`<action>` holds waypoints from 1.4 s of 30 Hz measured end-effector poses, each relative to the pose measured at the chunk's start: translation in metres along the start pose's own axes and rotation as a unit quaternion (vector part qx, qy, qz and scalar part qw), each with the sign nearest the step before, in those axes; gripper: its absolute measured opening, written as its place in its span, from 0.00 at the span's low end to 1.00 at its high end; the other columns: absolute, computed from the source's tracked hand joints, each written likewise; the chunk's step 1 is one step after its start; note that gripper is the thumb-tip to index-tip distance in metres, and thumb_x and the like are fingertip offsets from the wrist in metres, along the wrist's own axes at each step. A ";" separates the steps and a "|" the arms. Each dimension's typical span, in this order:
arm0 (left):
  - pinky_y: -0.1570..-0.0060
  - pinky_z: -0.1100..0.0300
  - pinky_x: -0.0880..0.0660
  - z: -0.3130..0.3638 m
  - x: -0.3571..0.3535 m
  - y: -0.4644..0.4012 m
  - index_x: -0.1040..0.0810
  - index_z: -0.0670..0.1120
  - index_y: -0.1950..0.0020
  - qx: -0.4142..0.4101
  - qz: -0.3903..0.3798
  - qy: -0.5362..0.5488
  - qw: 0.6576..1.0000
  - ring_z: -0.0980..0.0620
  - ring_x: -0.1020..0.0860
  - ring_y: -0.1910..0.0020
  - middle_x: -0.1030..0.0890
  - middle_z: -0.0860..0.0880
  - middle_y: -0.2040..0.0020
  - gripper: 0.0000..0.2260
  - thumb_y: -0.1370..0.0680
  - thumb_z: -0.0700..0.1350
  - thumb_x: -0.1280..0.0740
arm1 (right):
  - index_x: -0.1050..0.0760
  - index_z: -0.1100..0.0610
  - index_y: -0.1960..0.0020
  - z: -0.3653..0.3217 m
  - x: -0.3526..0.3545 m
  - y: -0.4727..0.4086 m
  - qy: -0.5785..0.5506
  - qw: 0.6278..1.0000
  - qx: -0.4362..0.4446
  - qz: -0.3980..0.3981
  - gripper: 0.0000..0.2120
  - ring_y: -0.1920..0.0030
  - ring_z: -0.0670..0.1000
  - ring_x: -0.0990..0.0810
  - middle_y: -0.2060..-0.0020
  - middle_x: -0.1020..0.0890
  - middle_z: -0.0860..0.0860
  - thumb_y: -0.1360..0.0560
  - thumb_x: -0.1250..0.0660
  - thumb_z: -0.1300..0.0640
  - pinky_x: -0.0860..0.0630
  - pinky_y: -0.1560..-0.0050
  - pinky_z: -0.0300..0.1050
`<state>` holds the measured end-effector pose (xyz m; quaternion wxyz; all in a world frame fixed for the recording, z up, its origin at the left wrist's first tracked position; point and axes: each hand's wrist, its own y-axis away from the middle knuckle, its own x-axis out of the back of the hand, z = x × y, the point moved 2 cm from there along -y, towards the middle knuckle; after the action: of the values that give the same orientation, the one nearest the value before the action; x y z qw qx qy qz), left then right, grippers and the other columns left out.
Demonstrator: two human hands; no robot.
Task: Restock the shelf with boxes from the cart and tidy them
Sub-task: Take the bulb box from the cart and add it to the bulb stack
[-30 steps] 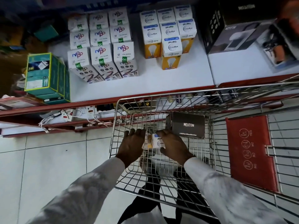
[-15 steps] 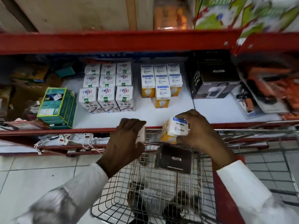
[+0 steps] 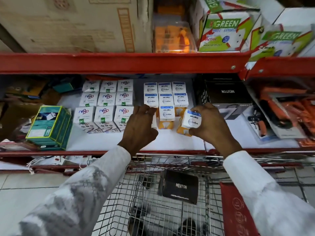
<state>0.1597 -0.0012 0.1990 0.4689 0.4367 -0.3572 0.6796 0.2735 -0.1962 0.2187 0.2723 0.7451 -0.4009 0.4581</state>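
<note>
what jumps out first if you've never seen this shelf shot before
Two hands meet at the middle of the white shelf: the right hand grips a white and orange bulb box, tilted, beside the stacked rows of the same boxes, while the left hand reaches in next to them. Below sits a wire cart with a black box inside.

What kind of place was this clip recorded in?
Most likely a shop aisle stocking electrical goods. Red metal shelving holds rows of Wipro Garnet bulb boxes, a wire shopping cart stands before it, and the right hand sets another bulb box down.
</note>
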 end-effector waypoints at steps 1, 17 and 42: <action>0.42 0.48 0.24 -0.002 -0.006 -0.006 0.27 0.44 0.30 0.006 -0.003 -0.001 1.000 0.39 0.28 0.35 0.24 0.43 0.34 0.33 0.35 0.42 0.26 | 0.24 0.54 0.36 0.002 -0.004 -0.006 0.005 1.000 -0.002 0.002 0.34 0.40 0.56 0.26 0.42 0.25 0.55 0.40 0.19 0.55 0.29 0.49 0.43; 0.36 0.43 0.27 -0.010 -0.040 -0.028 0.26 0.44 0.33 0.023 0.017 -0.018 0.999 0.38 0.29 0.38 0.26 0.40 0.39 0.29 0.34 0.43 0.25 | 0.26 0.57 0.32 0.014 -0.043 -0.053 0.042 0.997 0.063 -0.028 0.35 0.37 0.59 0.28 0.39 0.26 0.56 0.38 0.22 0.60 0.26 0.38 0.49; 0.32 0.39 0.33 0.015 -0.081 0.111 0.33 0.47 0.25 -0.072 -0.031 -0.034 0.996 0.37 0.37 0.25 0.34 0.42 0.23 0.30 0.26 0.50 0.32 | 0.39 0.55 0.22 0.044 -0.086 0.123 0.072 0.995 0.053 0.034 0.33 0.21 0.60 0.43 0.21 0.41 0.56 0.25 0.33 0.55 0.36 0.25 0.59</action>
<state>0.0728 -0.0744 0.1211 0.5075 0.4355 -0.4072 0.6220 0.1676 -0.2654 0.1273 0.2444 0.7096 -0.3805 0.5403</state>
